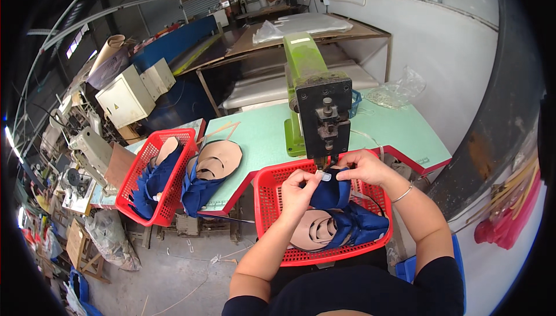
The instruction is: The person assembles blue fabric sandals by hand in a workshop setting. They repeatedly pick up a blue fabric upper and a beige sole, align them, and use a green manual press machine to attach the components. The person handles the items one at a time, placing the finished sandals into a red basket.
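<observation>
Just under the black head of a green machine [322, 113], both my hands are at a dark blue fabric piece [329, 194]. My left hand [300, 191] is closed in a pinch, with a small whitish, see-through tab [324, 176] at its fingertips. My right hand [364, 168] grips the upper edge of the blue piece between thumb and fingers. Below them a red basket [265, 206] holds more blue pieces and a stack of beige-lined cut pieces [310, 230]. The machine's lower tip is partly hidden behind my fingers.
A second red basket [188, 168] with blue pieces stands at the left on the pale green table [255, 128], beside a beige-and-blue stack [217, 162]. A clear plastic bag [399, 90] lies at the table's right. A dark pillar [492, 119] rises on my right.
</observation>
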`<state>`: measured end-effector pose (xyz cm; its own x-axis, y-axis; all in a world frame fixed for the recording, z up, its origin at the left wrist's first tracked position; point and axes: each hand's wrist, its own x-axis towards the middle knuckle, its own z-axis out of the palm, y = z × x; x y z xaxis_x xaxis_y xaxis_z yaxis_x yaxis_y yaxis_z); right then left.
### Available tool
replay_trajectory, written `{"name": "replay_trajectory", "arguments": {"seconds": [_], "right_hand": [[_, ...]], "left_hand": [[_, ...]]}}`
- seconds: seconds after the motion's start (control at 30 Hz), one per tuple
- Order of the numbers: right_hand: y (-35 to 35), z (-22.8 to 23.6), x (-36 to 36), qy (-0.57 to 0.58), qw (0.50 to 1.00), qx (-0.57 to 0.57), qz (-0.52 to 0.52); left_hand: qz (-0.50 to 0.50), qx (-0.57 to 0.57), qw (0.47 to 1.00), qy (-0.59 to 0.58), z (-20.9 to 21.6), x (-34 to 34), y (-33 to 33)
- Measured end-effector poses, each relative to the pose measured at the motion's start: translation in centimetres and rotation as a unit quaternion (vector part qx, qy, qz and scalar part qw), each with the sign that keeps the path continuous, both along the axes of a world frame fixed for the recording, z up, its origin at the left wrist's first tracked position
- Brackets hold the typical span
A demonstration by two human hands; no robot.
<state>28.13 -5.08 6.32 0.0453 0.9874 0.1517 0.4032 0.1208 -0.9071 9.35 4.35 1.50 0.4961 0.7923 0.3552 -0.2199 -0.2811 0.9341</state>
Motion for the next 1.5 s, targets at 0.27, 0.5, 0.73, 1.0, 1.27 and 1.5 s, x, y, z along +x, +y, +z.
{"name": "replay_trajectory", "arguments": {"seconds": [0.27,0.5,0.73,1.0,1.27,1.5], "right_hand": [[0.0,-1.9,-1.7,0.066,0.996,0.034,-0.048],[-0.3,-1.4,-2.0,0.109,0.994,-0.004,-0.026],[-0.5,-1.3,-2.1,0.055,0.997,0.021,-0.056],[-2.1,-0.4,-5.1,-0.376,0.841,0.384,-0.061],[-2.8,0.0,-4.5,-0.512,0.799,0.315,0.0],[-3.1,0.1,-3.8,-0.416,0.858,0.297,-0.042]], "left_hand": [[-0.005,0.092,0.994,0.061,2.1,-0.7,1.0],[-0.047,-0.04,0.998,0.011,0.1,-1.0,0.9],[-0.112,-0.042,0.993,0.004,0.2,-1.1,-0.1],[-0.224,-0.035,0.956,0.187,1.1,-1.9,0.3],[-0.241,-0.055,0.952,0.182,1.2,-1.9,-0.4],[-0.255,-0.116,0.947,0.156,1.0,-2.3,0.0]]}}
